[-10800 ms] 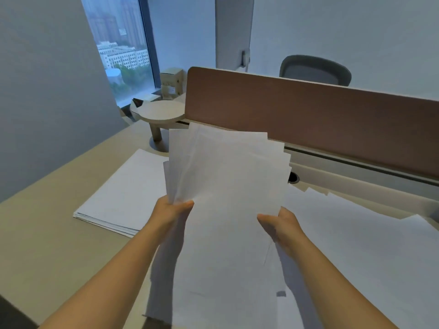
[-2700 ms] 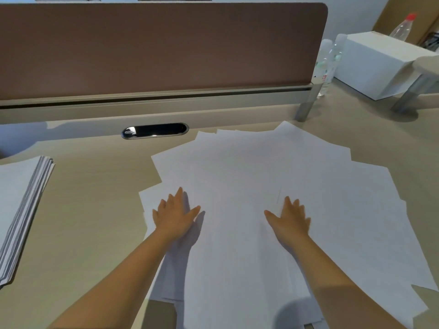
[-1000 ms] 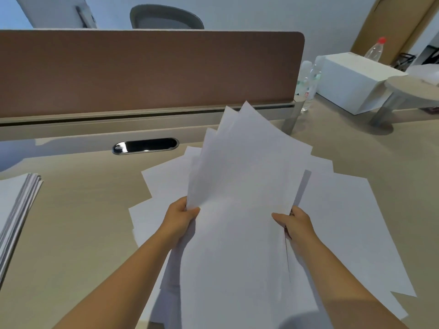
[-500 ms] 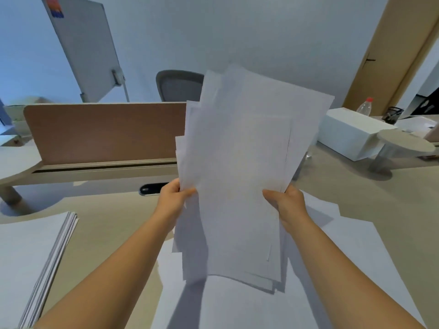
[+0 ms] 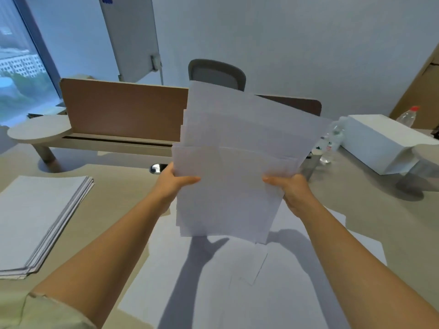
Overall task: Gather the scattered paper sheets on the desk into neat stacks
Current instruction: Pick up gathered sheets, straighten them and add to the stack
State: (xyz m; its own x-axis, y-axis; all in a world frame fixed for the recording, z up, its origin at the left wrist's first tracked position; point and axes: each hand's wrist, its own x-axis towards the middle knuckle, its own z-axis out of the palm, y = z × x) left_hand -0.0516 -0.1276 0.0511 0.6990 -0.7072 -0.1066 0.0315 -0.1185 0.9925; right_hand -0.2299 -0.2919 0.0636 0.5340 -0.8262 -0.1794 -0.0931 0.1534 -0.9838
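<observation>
Left hand (image 5: 174, 184) and right hand (image 5: 291, 188) hold a loose, uneven bundle of white paper sheets (image 5: 237, 167) upright above the pale beige worktop (image 5: 114, 193), clear of it. Left thumb lies across the bundle's front at its left edge, right thumb at its right edge; the other fingers are hidden behind the paper, so each hand pinches the bundle. Top edges of the sheets are staggered and fan toward the right, not squared

More loose white sheets (image 5: 237, 281) lie flat on the worktop under and near the arms, overlapping, with arm shadows on them. A squared stack of white paper (image 5: 35, 222) sits on the worktop at the left, well apart from the held bundle

Far side: brown divider panel (image 5: 123, 110) along the worktop's far edge, grey chair back (image 5: 217, 73) behind it. White rectangular box (image 5: 380, 141) at right, clear plastic bottle with red cap (image 5: 409, 117) beyond it, another clear bottle (image 5: 332, 143) just left of the box. Round beige side shelf (image 5: 38, 129) at far left, window (image 5: 16, 67) behind it
</observation>
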